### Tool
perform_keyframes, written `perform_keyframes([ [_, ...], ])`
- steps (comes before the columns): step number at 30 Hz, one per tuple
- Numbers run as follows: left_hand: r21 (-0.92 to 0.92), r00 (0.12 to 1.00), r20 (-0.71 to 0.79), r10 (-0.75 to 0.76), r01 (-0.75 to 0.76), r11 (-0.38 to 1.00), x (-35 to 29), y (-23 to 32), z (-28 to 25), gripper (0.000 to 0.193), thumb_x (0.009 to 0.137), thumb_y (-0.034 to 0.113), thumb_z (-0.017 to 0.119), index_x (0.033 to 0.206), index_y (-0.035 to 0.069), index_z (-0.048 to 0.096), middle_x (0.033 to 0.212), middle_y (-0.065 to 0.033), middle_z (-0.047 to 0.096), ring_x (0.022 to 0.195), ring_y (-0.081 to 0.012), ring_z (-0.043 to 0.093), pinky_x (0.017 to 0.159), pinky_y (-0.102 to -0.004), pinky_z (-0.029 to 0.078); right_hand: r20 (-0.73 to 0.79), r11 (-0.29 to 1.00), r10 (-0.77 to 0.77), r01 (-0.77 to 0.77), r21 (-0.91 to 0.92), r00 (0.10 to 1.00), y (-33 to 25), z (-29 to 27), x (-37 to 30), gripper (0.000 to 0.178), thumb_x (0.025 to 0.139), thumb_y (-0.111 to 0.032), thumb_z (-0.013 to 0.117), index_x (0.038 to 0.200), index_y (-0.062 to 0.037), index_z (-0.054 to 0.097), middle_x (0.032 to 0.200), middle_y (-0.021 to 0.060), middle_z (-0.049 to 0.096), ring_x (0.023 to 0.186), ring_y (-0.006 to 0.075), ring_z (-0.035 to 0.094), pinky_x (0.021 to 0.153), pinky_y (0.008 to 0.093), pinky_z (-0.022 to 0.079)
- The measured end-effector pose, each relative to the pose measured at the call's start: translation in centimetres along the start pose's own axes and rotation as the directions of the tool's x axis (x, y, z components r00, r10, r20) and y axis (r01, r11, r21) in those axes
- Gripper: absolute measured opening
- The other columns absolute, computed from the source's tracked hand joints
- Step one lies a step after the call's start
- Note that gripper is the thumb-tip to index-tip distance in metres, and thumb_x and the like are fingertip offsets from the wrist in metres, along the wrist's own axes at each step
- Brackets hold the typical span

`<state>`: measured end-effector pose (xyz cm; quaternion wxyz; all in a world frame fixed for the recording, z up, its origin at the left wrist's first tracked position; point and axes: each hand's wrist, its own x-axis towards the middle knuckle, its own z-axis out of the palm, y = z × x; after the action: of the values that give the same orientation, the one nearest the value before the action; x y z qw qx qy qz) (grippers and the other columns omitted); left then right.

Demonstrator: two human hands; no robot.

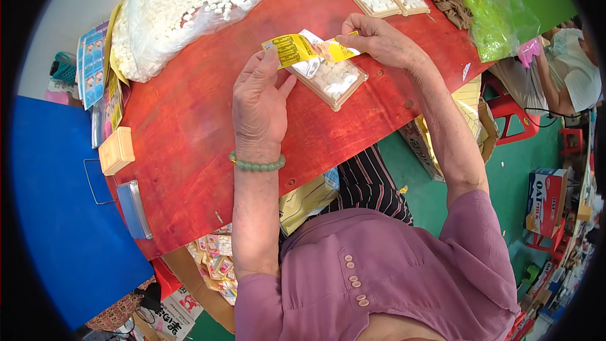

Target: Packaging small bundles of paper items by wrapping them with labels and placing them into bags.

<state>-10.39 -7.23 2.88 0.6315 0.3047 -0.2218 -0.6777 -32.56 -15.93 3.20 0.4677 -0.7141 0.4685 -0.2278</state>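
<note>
A yellow printed paper strip is stretched between my two hands above the red table. My left hand pinches its left end, thumb up, with the other fingers partly apart. The right end is between the thumb and fingers of my right hand. Just below the strip, a tan rectangular tray lies at an angle on the table, filled with small white pieces. The strip and a shiny whitish part hide the tray's far end. Whether the strip touches the tray I cannot tell.
A large clear bag of white cubes lies at the far left. Two filled trays, a brown cloth and a green plastic bag are at the far right. Stacked tan trays and a blue box line the left edge.
</note>
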Motion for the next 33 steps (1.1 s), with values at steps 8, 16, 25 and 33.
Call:
perform_keyframes([
  [8, 0.013, 1.0, -0.015, 0.027, -0.027, 1.0, -1.0, 1.3, -1.6, 0.018, 0.09, 0.022, 0.063, 0.102, 0.008, 0.062, 0.105, -0.0023, 0.064, 0.105, -0.0143, 0.055, 0.098, -0.0374, 0.036, 0.03, 0.999, -0.025, 0.026, -0.037, 0.999, -0.8, 2.0, -0.6, 0.018, 0.095, -0.024, 0.059, 0.087, -0.0083, 0.053, 0.073, -0.0062, 0.044, 0.067, 0.0042, 0.037, 0.058, 0.0225, 0.031],
  [16, 0.066, 0.997, -0.058, 0.058, -0.055, 0.996, -2.6, 2.5, -3.5, 0.017, 0.09, 0.021, 0.064, 0.1, 0.008, 0.063, 0.104, -0.0016, 0.064, 0.103, -0.0141, 0.056, 0.099, -0.0357, 0.035, 0.036, 0.999, -0.044, 0.045, -0.026, 0.998, -1.8, 4.2, -0.8, 0.02, 0.094, -0.024, 0.06, 0.084, -0.0079, 0.054, 0.072, -0.0063, 0.044, 0.067, 0.0046, 0.037, 0.058, 0.0231, 0.031],
  [25, 0.135, 0.991, -0.019, 0.13, -0.127, 0.983, -2.6, 2.9, -4.2, 0.013, 0.09, 0.014, 0.065, 0.097, 0.003, 0.064, 0.099, -0.0031, 0.065, 0.099, -0.012, 0.057, 0.097, -0.0315, 0.04, -0.028, 0.996, -0.025, 0.027, 0.089, 0.999, -1.2, 3.9, -0.2, 0.018, 0.091, -0.019, 0.064, 0.082, -0.008, 0.053, 0.072, -0.0057, 0.049, 0.065, 0.0026, 0.042, 0.056, 0.0206, 0.033],
  [33, 0.303, 0.954, -0.11, 0.28, -0.236, 0.923, -1.6, 1.6, -4.3, 0.016, 0.084, 0.004, 0.071, 0.096, -0.004, 0.066, 0.092, -0.0058, 0.067, 0.087, -0.0115, 0.062, 0.084, -0.024, 0.048, -0.086, 0.954, 0.011, 0.015, 0.298, 0.996, -0.2, 3.3, 0.7, 0.017, 0.084, -0.01, 0.072, 0.081, -0.0079, 0.055, 0.073, -0.0026, 0.057, 0.064, 0.003, 0.051, 0.057, 0.0191, 0.039],
])
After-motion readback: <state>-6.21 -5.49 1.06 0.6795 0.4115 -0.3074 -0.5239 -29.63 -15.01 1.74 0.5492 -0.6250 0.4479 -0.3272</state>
